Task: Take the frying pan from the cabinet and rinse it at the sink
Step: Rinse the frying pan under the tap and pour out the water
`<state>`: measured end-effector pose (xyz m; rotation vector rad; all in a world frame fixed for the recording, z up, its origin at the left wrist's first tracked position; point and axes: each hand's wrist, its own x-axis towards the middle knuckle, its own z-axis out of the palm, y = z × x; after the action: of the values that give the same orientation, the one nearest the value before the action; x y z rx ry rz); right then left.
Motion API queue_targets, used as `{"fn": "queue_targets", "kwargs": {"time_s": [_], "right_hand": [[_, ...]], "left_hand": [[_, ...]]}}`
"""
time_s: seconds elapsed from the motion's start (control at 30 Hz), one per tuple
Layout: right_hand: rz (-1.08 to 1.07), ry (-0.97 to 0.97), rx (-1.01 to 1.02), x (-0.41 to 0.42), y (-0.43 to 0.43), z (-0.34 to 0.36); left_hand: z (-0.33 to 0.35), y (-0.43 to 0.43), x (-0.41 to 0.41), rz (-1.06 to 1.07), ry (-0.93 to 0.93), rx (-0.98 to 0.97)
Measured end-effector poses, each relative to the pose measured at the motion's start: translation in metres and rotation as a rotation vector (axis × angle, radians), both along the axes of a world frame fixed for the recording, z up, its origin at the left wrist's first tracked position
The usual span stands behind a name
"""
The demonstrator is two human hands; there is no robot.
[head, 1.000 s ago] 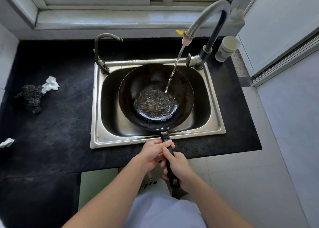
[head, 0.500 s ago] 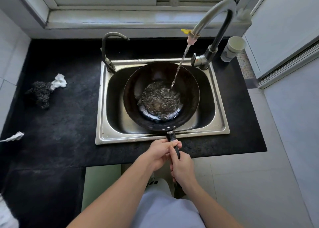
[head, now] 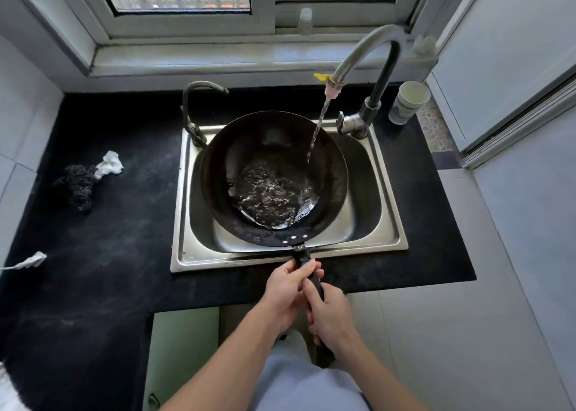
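Frying pan [head: 274,177], both hands [head: 288,283] gripping its handle, holds faucet water inside the sink [head: 386,223].

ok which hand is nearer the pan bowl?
Left. The left hand grips the handle just behind the sink rim, closest to the frying pan bowl; the right hand grips farther back.

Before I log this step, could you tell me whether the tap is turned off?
No, a stream of water runs from the faucet into the frying pan.
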<state>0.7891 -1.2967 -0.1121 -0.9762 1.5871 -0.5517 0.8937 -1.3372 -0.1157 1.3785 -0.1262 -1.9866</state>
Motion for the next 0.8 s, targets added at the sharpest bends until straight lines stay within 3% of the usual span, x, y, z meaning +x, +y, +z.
{"fn": "queue_targets", "kwargs": {"time_s": [0.5, 0.8], "right_hand": [[0.038, 0.059, 0.014, -0.039, -0.021, -0.017], [0.136, 0.066, -0.006, -0.024, -0.041, -0.008]], "left_hand": [[-0.008, -0.019, -0.041, 0.071, -0.008, -0.001], [0.002, -0.031, -0.019, 0.172, 0.004, 0.016]]}}
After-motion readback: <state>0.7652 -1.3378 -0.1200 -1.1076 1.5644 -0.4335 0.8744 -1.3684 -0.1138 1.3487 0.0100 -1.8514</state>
